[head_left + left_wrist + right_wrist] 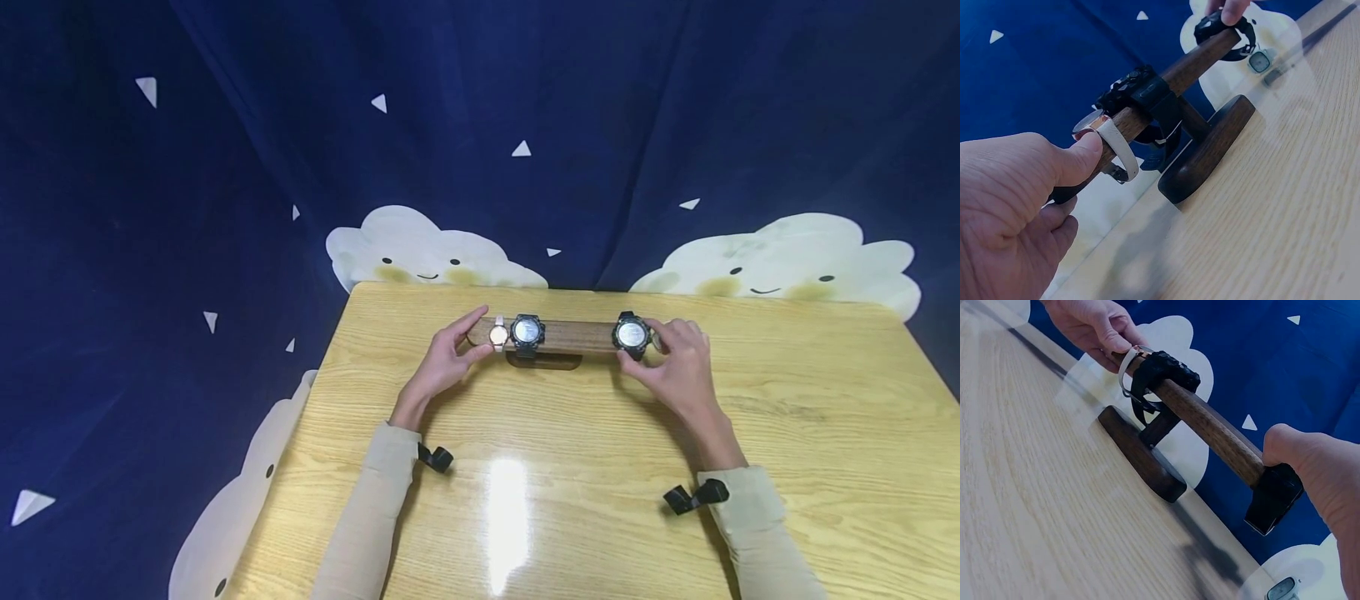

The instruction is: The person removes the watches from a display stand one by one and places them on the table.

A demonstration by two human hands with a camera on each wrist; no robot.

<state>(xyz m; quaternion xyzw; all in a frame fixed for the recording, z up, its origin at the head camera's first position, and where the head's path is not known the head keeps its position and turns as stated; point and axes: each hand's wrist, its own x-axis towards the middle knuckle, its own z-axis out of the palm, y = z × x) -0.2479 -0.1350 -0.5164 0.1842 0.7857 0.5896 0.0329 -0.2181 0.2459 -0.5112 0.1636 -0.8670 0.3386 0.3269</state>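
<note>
Along a wooden bar [577, 335], left fingers [467, 322] pinching its end, right fingers [681, 331] curled round a black watch [632, 335]

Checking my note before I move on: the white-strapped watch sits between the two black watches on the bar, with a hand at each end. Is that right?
Not quite: the white-strapped watch is not between the two black watches; the head view shows it at the left end of the bar, nearest the left hand. The rest stands.
</note>
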